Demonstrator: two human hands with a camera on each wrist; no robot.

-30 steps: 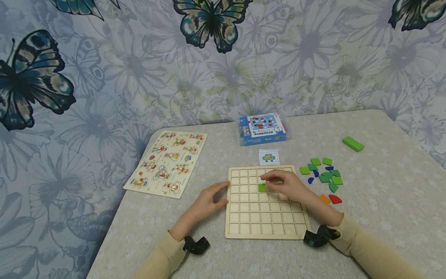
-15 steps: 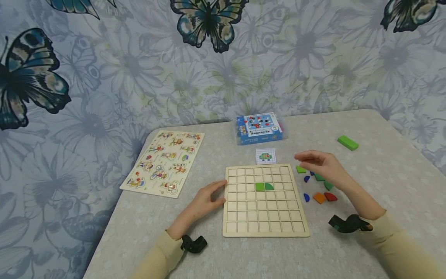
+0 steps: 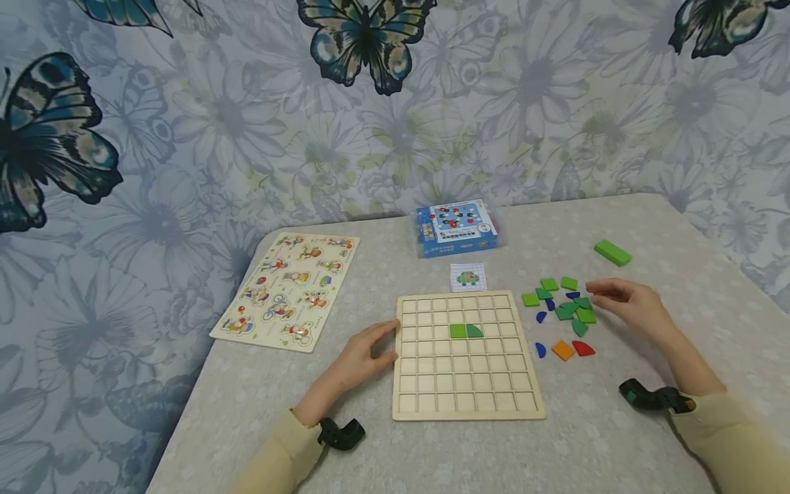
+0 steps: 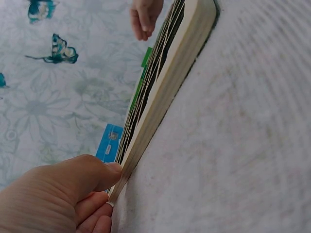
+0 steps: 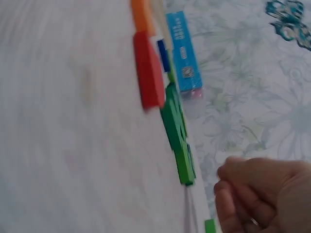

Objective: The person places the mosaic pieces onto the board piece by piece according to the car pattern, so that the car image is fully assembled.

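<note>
My left hand (image 3: 358, 357) rests against the left edge of a wooden grid board (image 3: 465, 382), thumb and fingertips apart along it. In the left wrist view, the thumb (image 4: 92, 174) touches the board's edge. Side by side in the grid lie a light green square tile (image 3: 458, 331) and a dark green quarter-round tile (image 3: 474, 331). My right hand (image 3: 636, 309) hovers at the right of a loose group of green tiles (image 3: 564, 313), its fingers loosely bent. Nothing shows between its fingers in the right wrist view.
Small blue half-round tiles (image 3: 540, 350), an orange square (image 3: 563, 350) and a red quarter-round tile (image 3: 583, 348) lie right of the board. Behind it are a pattern card (image 3: 468, 278) and a blue box (image 3: 458, 243). A green block (image 3: 612, 252) and a picture board (image 3: 286, 291) flank them.
My right hand has left the grid and moved right, past the loose tiles. The dark green quarter-round tile is uncovered beside the light green square. My left hand stays at the board's edge.
</note>
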